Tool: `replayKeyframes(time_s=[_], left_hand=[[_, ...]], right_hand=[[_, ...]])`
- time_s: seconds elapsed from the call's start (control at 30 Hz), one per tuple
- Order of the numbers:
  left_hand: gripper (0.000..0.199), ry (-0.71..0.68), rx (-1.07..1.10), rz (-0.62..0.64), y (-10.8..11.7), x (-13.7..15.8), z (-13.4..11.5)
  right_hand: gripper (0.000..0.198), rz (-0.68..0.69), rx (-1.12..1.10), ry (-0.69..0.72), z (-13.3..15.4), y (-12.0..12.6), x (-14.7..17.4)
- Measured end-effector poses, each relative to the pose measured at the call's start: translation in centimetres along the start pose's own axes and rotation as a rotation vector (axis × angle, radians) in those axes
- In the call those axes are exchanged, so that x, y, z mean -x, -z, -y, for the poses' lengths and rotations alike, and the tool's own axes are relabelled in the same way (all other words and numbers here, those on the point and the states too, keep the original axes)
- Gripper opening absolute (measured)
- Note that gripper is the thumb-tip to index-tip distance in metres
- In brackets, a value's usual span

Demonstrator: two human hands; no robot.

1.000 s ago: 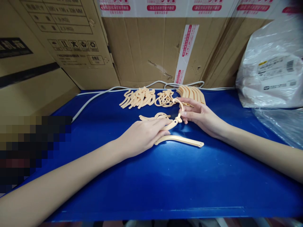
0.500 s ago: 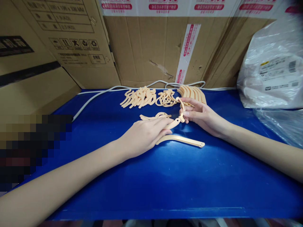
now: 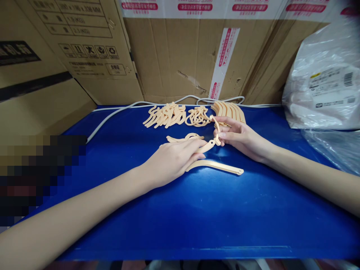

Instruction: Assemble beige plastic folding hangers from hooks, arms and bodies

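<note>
My left hand (image 3: pixel 176 161) is closed on a curved beige plastic strip (image 3: pixel 207 146), whose tip with a small hole sticks out past the fingers. Pinched in my right hand (image 3: pixel 240 137) is a thin beige hook-shaped plastic piece (image 3: pixel 216 125); its thicker lower end is right beside the strip's holed tip. Whether the two touch, I cannot tell. On the table in front of my left hand lies a long, bent beige arm piece (image 3: pixel 218 165), one end near the fingers. Behind that hand, other curved beige pieces (image 3: pixel 192 135) are partly covered.
Along the back of the blue table (image 3: pixel 197 213) are a heap of wavy beige pieces (image 3: pixel 167 115), a heap of hooked ones (image 3: pixel 198 116) and a neat stack of arm pieces (image 3: pixel 229 111). A white cable (image 3: pixel 112 117) runs behind them. Cardboard boxes (image 3: pixel 174 56) and a plastic bag (image 3: pixel 323 86) border the table.
Both hands keep their grips and nearly the same pose. The view has shifted very slightly, and the table pieces lie as before.
</note>
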State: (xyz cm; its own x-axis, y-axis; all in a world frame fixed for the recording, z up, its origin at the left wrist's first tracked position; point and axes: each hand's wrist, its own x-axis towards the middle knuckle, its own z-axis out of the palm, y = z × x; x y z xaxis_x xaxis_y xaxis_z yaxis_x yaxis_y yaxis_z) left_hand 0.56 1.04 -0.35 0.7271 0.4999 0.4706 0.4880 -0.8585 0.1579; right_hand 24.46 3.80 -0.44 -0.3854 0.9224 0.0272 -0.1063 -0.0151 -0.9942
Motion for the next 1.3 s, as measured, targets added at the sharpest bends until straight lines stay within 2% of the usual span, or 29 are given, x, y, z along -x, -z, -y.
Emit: replayKeyframes(time_s=[0.1, 0.3, 0.53, 0.83, 1.3], left_hand=[[0.027, -0.009, -0.036, 0.002, -0.10, 0.13, 0.07], [0.029, -0.053, -0.129, -0.033, -0.38, 0.27, 0.42], [0.029, -0.102, -0.198, -0.081, -0.45, 0.21, 0.43], [0.030, -0.033, -0.201, -0.006, -0.17, 0.17, 0.21], [0.023, -0.028, -0.210, 0.033, -0.14, 0.02, 0.22]], right_hand=[[0.048, 0.036, 0.029, 0.002, 0.08, -0.13, 0.05], [0.052, -0.007, 0.094, 0.011, 0.13, -0.30, 0.12], [0.047, 0.011, 0.127, 0.063, -0.08, -0.29, 0.16], [0.047, -0.007, 0.155, 0.074, -0.12, -0.39, 0.15], [0.043, -0.006, 0.168, 0.117, -0.50, -0.13, 0.07]])
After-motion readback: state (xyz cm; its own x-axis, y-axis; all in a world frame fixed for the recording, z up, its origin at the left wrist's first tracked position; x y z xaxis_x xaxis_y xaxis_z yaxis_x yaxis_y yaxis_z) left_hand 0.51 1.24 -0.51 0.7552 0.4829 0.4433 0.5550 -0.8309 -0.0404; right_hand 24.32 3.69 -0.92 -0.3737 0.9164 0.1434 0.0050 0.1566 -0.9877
